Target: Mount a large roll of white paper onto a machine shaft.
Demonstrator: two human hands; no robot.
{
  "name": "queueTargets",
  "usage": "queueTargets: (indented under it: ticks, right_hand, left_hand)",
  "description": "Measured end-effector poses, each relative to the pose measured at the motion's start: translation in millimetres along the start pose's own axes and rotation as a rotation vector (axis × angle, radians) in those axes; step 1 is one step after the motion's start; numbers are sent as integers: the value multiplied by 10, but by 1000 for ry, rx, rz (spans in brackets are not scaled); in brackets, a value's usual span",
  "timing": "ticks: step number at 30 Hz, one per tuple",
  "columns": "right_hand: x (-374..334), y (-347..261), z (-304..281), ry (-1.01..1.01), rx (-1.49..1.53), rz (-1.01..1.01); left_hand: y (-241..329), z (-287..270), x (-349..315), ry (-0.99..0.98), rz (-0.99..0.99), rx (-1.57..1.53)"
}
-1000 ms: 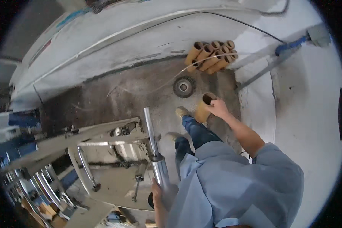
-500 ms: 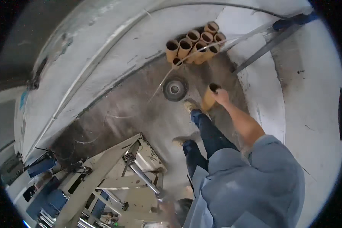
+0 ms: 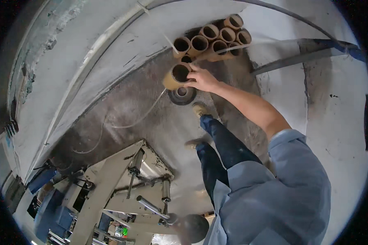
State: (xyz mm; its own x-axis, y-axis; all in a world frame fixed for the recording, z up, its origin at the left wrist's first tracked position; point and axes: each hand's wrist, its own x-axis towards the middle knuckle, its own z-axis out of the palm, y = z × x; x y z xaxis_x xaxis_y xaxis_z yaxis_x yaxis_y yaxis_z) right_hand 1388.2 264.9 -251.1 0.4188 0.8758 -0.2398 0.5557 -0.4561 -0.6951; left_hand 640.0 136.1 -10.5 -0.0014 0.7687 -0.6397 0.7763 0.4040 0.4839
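Note:
My right hand (image 3: 203, 78) grips a brown cardboard tube (image 3: 169, 79) by its rim, fingers at the right side of the opening. The tube is tilted, its open end turned up toward me. Below it in view lies a round dark metal disc (image 3: 182, 100) with a hub, partly covered by the tube. Several similar cardboard tubes (image 3: 199, 45) stand bunched against the wall, just beyond the held one. At the lower edge, my left hand (image 3: 188, 232) is a blur beside a dark rounded part of the machine; its fingers cannot be made out.
A cream metal machine frame (image 3: 126, 173) with shiny rods fills the lower left. A thin pale hose (image 3: 145, 118) curls over the floor. A grey slanting bar (image 3: 288, 60) meets the wall at right. My feet stand near the disc.
My right hand has carried the cardboard tube leftward and away from me, from beside my foot to over the disc near the bunched tubes. The whole view has shifted slightly.

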Motion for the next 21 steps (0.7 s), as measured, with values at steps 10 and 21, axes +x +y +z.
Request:
queueTargets:
  ticks: [10, 21]
  right_hand:
    - [630, 366, 312, -94, -191, -120]
    - [306, 892, 204, 10, -346, 130]
  left_hand:
    - [-576, -148, -69, -22, -204, 74]
    - [372, 137, -84, 7, -372, 15]
